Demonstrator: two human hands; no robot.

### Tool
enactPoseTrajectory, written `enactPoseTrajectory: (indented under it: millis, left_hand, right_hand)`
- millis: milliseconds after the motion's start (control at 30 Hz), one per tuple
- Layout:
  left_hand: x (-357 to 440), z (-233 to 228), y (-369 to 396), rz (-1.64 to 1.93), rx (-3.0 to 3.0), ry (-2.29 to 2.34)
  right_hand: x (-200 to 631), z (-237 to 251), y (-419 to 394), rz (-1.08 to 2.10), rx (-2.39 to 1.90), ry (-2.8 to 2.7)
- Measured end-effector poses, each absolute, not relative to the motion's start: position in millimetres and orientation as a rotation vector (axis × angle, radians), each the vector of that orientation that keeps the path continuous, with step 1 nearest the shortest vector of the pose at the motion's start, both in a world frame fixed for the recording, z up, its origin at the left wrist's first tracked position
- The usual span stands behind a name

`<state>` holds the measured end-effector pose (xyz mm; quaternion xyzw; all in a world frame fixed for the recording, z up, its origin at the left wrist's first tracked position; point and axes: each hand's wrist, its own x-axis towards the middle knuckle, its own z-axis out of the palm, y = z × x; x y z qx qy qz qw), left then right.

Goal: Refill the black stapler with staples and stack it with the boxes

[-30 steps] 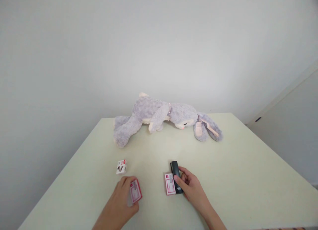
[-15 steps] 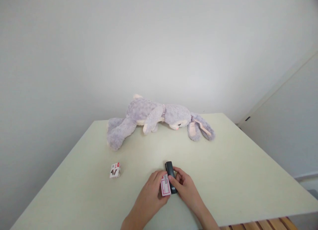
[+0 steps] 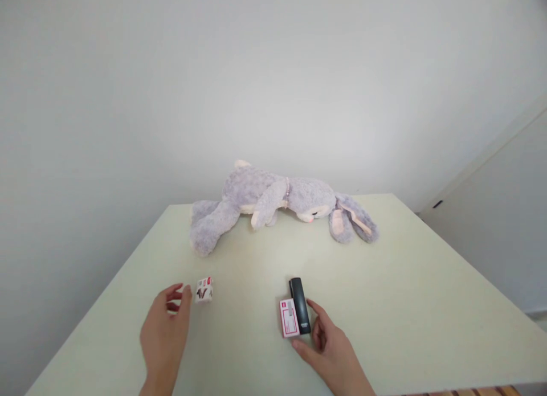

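Two hands work low over the pale table [image 3: 405, 282]: the left hand [image 3: 164, 333], open and empty, has its fingertips just beside a small printed box [image 3: 204, 290]. The right hand [image 3: 327, 345], loosely open and gripping nothing, rests beside a black stapler [image 3: 299, 305] and pink-and-white box [image 3: 289, 317] lying together. The step in hand looks like fetching the small box, which calls for closing thumb and fingers on its sides.

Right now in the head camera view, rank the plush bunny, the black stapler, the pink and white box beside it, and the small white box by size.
1. Plush bunny, clearly largest.
2. Black stapler and pink and white box: too alike to rank.
3. Small white box, smallest.
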<state>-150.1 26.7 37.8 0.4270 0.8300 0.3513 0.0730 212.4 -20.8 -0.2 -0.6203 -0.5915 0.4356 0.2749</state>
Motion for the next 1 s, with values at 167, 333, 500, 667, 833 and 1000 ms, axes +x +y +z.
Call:
enactPoseTrajectory:
  millis: [167,333,500,667,833,1000]
  left_hand:
    - [-108.7,21.1,44.2,0.963,1.371,2.185]
    - [-23.1,10.0,56.5,0.928,1.471,1.87]
    - [8.7,10.3,48.9,0.883,1.502,1.673]
    - [4.0,14.9,31.5,0.868,1.523,1.521]
    - [20.8,16.7,33.9,0.858,1.531,1.418]
    - [92.4,10.2,60.7,0.812,1.58,1.26]
  right_hand:
    - [200.1,18.5,-12.8,1.027,-1.806,-1.728]
    - [195.5,18.6,-5.2,0.959,-1.802,-1.755]
    - [195.2,21.7,-0.4,0.941,-1.782,-1.835]
    - [195.3,35.4,2.5,0.939,-1.758,-1.892]
    - [216.6,41.7,9.8,1.017,-1.693,-1.901]
    - [293.5,39.6,23.1,1.069,-1.757,-1.854]
